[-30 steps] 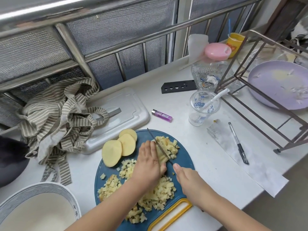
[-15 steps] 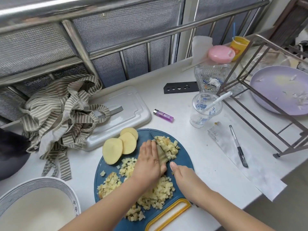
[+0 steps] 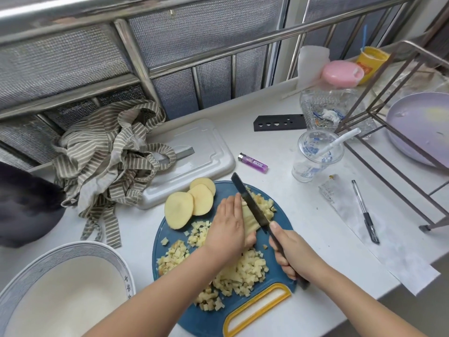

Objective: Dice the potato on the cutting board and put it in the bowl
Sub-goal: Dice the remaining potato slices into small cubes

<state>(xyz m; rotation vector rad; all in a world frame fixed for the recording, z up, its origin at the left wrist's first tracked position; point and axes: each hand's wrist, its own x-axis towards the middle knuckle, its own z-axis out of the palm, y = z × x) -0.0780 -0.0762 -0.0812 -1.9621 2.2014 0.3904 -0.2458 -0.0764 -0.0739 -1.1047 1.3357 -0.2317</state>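
Observation:
A blue cutting board [image 3: 283,221] with a yellow handle lies on the white counter. Three potato slices [image 3: 179,210] overlap at its far left edge. Piles of diced potato [image 3: 243,273] cover its middle and near part, with more dice [image 3: 266,205] right of the blade. My left hand [image 3: 227,228] presses flat on a stack of potato strips [image 3: 250,222]. My right hand [image 3: 295,254] grips the black handle of a knife [image 3: 247,199], whose dark blade stands against the strips beside my left fingers. A white bowl [image 3: 73,254] with a blue patterned rim sits at the near left.
A striped cloth [image 3: 107,156] and a grey lid [image 3: 194,154] lie behind the board. A purple lighter [image 3: 252,162], plastic cup [image 3: 315,155], pen [image 3: 365,212], paper strip and metal rack [image 3: 398,132] with a lilac plate [image 3: 422,127] are to the right.
The knife blade has lifted and shows its side, where earlier it was down in the strips. My left hand stays pressed on the potato.

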